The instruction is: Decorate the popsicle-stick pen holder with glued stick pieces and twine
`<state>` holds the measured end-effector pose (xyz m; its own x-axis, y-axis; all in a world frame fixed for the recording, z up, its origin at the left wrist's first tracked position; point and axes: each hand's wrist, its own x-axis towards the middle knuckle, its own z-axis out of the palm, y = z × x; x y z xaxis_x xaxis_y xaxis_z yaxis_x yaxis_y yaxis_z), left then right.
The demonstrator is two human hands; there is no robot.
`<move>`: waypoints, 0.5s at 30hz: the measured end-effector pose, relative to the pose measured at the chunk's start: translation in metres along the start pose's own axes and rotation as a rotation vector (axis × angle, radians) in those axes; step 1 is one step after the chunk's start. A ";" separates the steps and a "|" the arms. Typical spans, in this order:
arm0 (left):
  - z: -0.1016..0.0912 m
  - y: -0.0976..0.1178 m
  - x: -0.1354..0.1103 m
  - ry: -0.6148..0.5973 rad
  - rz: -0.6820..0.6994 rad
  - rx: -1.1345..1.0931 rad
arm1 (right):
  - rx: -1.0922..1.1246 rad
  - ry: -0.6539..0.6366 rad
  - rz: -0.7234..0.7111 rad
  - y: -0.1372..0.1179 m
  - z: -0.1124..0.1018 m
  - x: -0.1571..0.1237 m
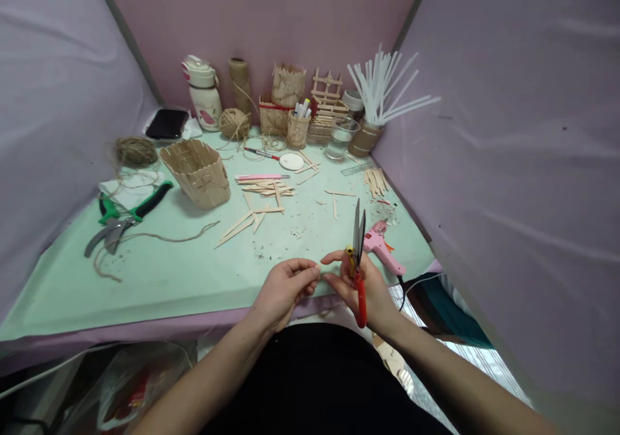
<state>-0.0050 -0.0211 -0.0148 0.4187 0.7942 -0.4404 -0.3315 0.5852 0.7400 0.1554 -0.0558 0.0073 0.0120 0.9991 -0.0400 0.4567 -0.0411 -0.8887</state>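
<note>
My right hand [356,286] grips red-handled scissors [359,254] at the table's near edge, the blades pointing up and away from me. My left hand [288,283] is right beside it, fingers pinched together on something thin and pale that I cannot make out, held between both hands' fingertips. Loose craft sticks [264,190] lie scattered on the green mat [184,261] beyond the hands. A basket made of craft sticks [197,171] stands to the left of them.
A pink glue gun [382,246] lies just right of my hands. Green-handled pliers [126,217] and twine [135,151] sit at the left. Along the back stand a flask [204,93], a twine ball [234,122], stick holders, a glass [341,138] and white straws [382,86]. Fabric walls close three sides.
</note>
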 end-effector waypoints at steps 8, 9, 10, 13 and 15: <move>-0.007 -0.003 0.003 0.051 0.273 0.140 | -0.576 -0.225 0.083 -0.004 -0.021 -0.014; -0.008 -0.004 0.004 0.052 0.300 0.155 | -0.618 -0.221 0.083 -0.005 -0.022 -0.016; -0.009 -0.005 0.004 0.053 0.319 0.164 | -0.650 -0.216 0.081 -0.006 -0.022 -0.017; -0.011 -0.007 0.004 0.056 0.342 0.179 | -0.709 -0.206 0.069 -0.007 -0.022 -0.018; -0.011 -0.008 0.003 0.054 0.344 0.175 | -0.717 -0.209 0.066 -0.008 -0.022 -0.018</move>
<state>-0.0102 -0.0215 -0.0276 0.2613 0.9495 -0.1740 -0.2933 0.2498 0.9228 0.1716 -0.0732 0.0249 -0.0772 0.9694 -0.2329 0.9296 -0.0145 -0.3683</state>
